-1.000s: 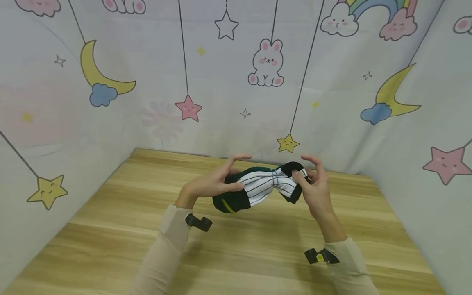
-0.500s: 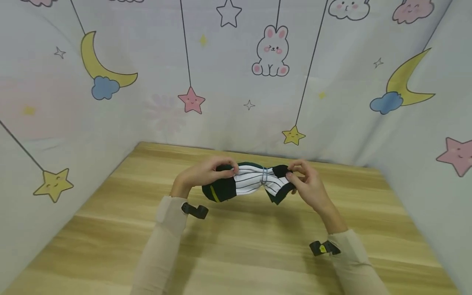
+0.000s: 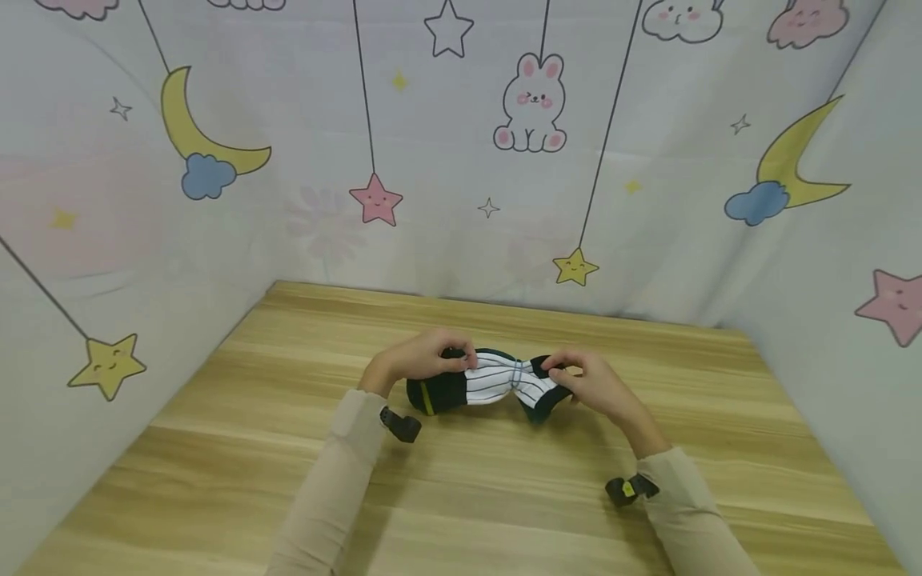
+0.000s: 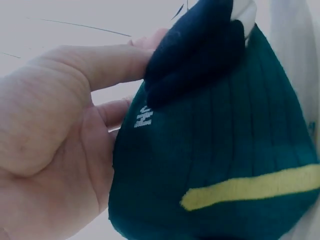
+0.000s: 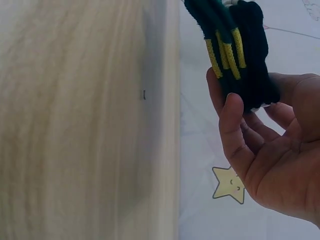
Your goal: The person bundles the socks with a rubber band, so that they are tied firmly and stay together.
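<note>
A bundle of socks (image 3: 488,381), white with dark pinstripes, black and dark green, is cinched by a thin blue-grey band (image 3: 516,374). My left hand (image 3: 421,356) holds its wider left end, thumb in front and fingers at the upper edge. In the left wrist view, green ribbed fabric (image 4: 215,145) shows a yellow bar and small white lettering. My right hand (image 3: 605,394) pinches the shorter right end between thumb and fingers. Dark green and black cuffs (image 5: 235,55) with yellow stripes appear in the right wrist view. The bundle stays low over the tabletop; contact with it is unclear.
The wooden table (image 3: 461,496) meets a pale cloth backdrop (image 3: 439,144) printed with stars, moons and a bunny. Similar cloth walls stand at left and right. A small dark camera is strapped to each wrist.
The left fingers have come down onto the bundle's upper edge. The right fingers have also closed in on its right end. Over the last half second, the bundle and both hands moved lower toward the table.
</note>
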`<state>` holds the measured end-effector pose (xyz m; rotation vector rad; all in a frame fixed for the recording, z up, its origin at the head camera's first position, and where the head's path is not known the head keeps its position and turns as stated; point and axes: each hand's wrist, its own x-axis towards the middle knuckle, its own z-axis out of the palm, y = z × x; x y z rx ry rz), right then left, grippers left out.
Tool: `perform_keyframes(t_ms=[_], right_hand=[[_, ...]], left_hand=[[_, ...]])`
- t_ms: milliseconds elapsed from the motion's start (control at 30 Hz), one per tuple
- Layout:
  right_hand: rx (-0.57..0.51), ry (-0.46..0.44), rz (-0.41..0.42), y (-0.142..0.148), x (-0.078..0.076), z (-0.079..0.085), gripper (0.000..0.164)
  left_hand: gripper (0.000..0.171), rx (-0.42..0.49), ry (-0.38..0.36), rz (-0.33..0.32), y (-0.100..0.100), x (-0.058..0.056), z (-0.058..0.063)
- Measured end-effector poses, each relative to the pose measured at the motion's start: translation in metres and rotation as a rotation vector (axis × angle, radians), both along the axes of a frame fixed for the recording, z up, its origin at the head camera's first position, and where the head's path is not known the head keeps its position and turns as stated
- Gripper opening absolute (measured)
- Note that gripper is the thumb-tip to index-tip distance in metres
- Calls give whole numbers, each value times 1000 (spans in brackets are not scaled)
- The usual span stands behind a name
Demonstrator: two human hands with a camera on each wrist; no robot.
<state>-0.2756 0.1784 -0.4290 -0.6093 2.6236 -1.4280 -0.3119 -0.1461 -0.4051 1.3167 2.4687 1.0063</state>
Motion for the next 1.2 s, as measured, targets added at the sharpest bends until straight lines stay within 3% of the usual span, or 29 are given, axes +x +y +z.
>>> perform_keyframes(t_ms=[200,600,933,1200], right_hand=[[20,-58,11,0,-1,-8,19],[105,-135,35,-2,0,-19,27],[221,-20,28,-5,0,-23,18],[308,77,18,-6,0,-21,11]], left_hand=[[11,-13,-34,-6,2,-5,-12],[12,-107,-57,86,10,-9,-31],[8,-107,-6,159,8,-12,-48],[18,-162,41,127,-2,-2,-48]])
